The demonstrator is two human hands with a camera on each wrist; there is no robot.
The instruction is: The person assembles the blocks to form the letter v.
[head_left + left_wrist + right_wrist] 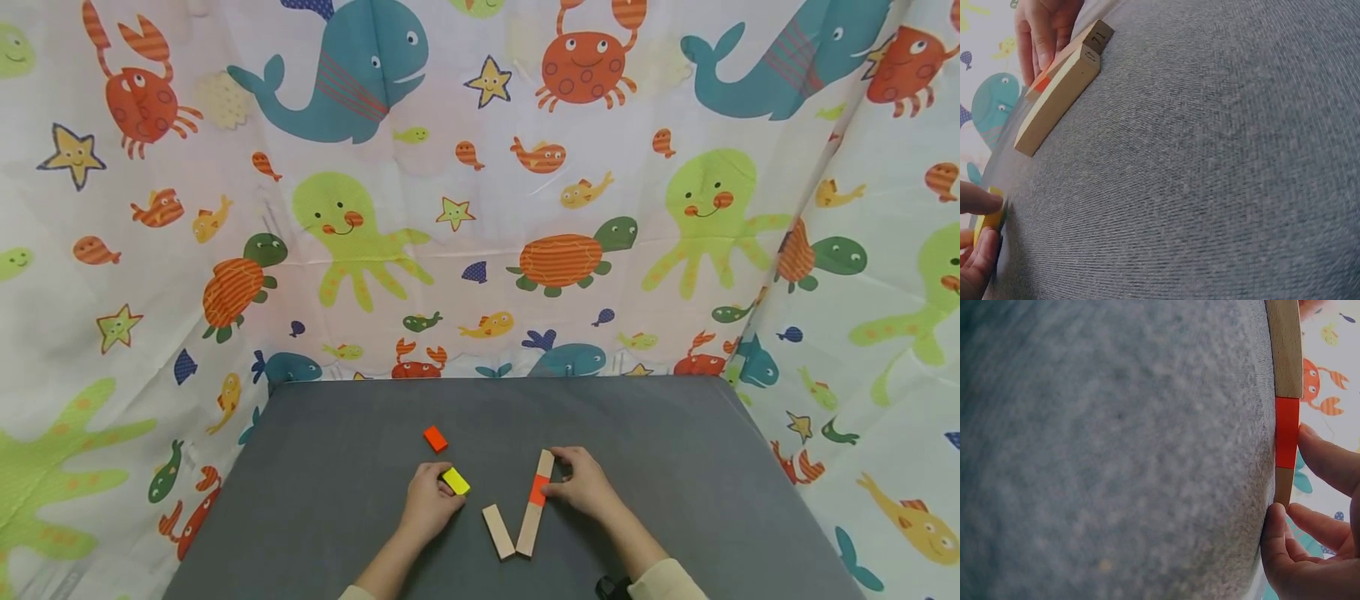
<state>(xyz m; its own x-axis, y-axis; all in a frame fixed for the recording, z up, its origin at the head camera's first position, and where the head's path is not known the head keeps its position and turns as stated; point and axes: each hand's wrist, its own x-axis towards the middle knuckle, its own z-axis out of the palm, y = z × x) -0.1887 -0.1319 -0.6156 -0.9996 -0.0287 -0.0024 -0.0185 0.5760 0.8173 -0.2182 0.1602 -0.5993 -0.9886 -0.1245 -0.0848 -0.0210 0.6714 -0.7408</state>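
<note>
My left hand [431, 504] pinches a small yellow block [456, 481] between thumb and fingers; the left wrist view shows the yellow block [990, 219] close over the cloth. My right hand [588, 483] is at the far end of a straight row: a long wooden block [529, 529], an orange block [538, 490] and a short wooden piece [546, 462]. In the right wrist view, its thumb touches the side of the orange block [1287, 431] and its fingertips are around the short wooden piece's end [1283, 486]. Another wooden block [498, 532] leans toward the row, making a V.
A loose orange block [435, 438] lies beyond my left hand. Grey cloth [337, 442] covers the table. A curtain printed with sea animals [480, 208] hangs behind the table and along its sides. Something black [613, 587] shows beside the right sleeve.
</note>
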